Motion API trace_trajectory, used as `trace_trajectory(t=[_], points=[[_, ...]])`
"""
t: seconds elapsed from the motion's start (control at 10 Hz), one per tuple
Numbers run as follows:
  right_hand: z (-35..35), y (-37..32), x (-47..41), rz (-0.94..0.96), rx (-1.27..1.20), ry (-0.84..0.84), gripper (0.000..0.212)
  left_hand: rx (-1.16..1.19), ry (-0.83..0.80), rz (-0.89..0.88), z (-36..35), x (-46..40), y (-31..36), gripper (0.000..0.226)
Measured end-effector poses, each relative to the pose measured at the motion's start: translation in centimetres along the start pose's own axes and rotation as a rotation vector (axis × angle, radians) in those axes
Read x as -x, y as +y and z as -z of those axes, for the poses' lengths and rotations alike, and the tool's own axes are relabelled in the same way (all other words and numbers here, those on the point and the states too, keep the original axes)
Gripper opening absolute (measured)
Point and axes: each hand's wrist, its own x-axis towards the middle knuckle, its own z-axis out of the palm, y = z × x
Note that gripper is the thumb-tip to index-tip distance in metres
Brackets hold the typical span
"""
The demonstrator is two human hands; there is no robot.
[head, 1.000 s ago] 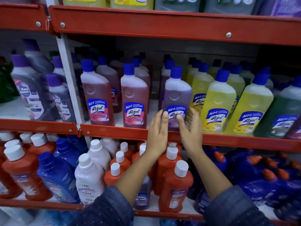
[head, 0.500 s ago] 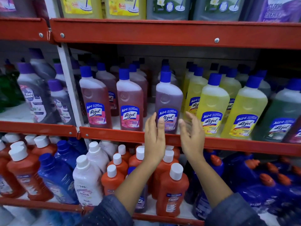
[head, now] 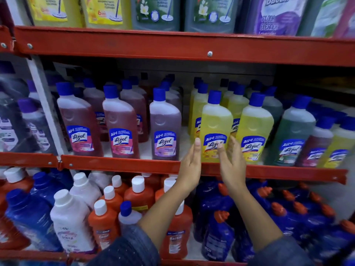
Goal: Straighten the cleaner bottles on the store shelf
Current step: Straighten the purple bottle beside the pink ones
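Squaring the yellow bottle [head: 216, 129] comes first: it stands at the shelf [head: 119, 165] front, between the open left hand [head: 191, 167] and right hand [head: 229, 164], neither gripping. Press both palms evenly; avoid nudging the purple bottle [head: 165, 129] left of the hands.

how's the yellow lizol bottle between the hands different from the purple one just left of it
The yellow bottle holds pale yellow liquid; the purple bottle holds dull purple. The yellow one's label is yellow below the logo, the purple one's lilac. The left hand and right hand flank the yellow bottle, open; nothing is near the purple one. Both stand upright at the shelf front with blue caps and the same shape.
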Motion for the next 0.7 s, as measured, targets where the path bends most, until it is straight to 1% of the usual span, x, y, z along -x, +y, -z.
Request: trace_trajectory(t=[0.2, 0.3, 0.4, 0.6, 0.7], points=[[0.2, -0.3, 0.0, 0.0, -0.041, -0.064, 0.058, 0.036, 0.049, 0.029, -0.5, 0.3, -0.1, 0.055], [0.1, -0.7, 0.1, -0.002, -0.068, -0.089, 0.051, 0.043, 0.076, 0.029, -0.4, 0.4, -0.2, 0.075], [-0.3, -0.5, 0.3, 0.009, -0.073, -0.093, 0.056, 0.055, 0.095, 0.035, -0.5, 0.6, -0.3, 0.083], [-0.3, -0.7, 0.3, -0.011, -0.023, -0.149, 0.067, 0.041, 0.092, 0.048, -0.7, 0.9, 0.3, 0.067], [0.5, -2.5, 0.4, 0.069, 0.066, -0.133, 0.066, 0.018, 0.108, 0.007, -0.6, 1.3, 1.5, 0.049]])
